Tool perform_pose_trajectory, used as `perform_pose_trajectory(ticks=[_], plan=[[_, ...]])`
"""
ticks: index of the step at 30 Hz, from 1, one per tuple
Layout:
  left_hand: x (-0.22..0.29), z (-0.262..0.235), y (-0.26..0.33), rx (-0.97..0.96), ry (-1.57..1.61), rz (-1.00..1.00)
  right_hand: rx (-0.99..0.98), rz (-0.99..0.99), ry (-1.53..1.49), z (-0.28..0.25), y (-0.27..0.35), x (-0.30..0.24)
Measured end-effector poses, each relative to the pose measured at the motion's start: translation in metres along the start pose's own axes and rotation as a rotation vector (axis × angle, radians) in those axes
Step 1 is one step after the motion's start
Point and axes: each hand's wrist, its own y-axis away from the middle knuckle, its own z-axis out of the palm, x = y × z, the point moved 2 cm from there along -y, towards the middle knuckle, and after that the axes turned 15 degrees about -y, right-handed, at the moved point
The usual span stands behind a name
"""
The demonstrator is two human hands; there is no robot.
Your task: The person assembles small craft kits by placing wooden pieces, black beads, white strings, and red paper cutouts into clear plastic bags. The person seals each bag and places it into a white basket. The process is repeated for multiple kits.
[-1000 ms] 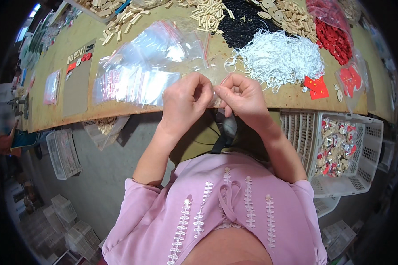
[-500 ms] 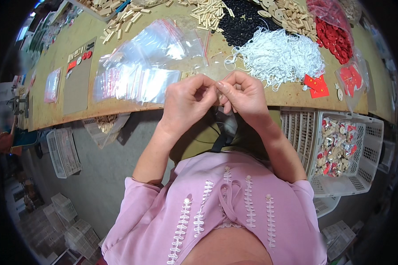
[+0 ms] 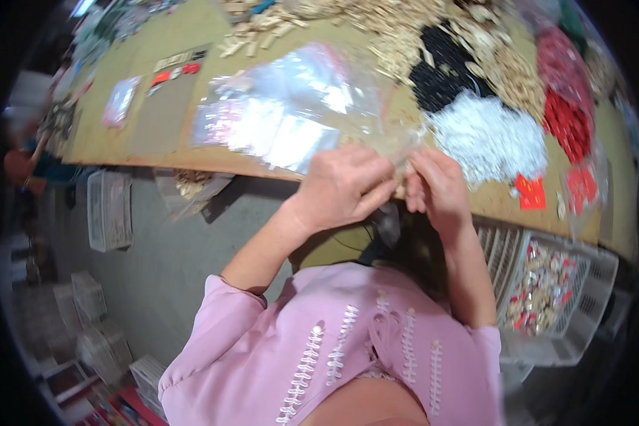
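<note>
Right of the frame's centre, a clear plastic bag (image 3: 396, 144) is between the two hands, at the near edge of the counter (image 3: 91, 133). The right hand (image 3: 437, 186) pinches it, fingers closed; the left hand (image 3: 346, 184) has its fingers curled beside it, and blur hides whether they grip. Flat resealable bags (image 3: 295, 144) lie left of the centre. In the upper right are white cords (image 3: 486, 138) and small black pieces (image 3: 440, 74); at lower right, a white plastic crate (image 3: 595, 287) holds filled packets (image 3: 539, 291).

A thin, clear plastic bag (image 3: 399, 145), blurred and creased, sits between the fingers (image 3: 373, 175) over the near edge of the table (image 3: 92, 135).
</note>
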Motion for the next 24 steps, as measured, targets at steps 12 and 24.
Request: perform_pose_trajectory(ticks=[12,24], plan=[[-0.054,-0.076,0.016,-0.215,0.316,-0.148,-0.645,-0.688,1.008,0.071,-0.002,-0.059],[-0.261,-0.049,-0.064,-0.404,-0.676,-0.868,-0.720,-0.738,0.869,0.086,-0.089,-0.057]])
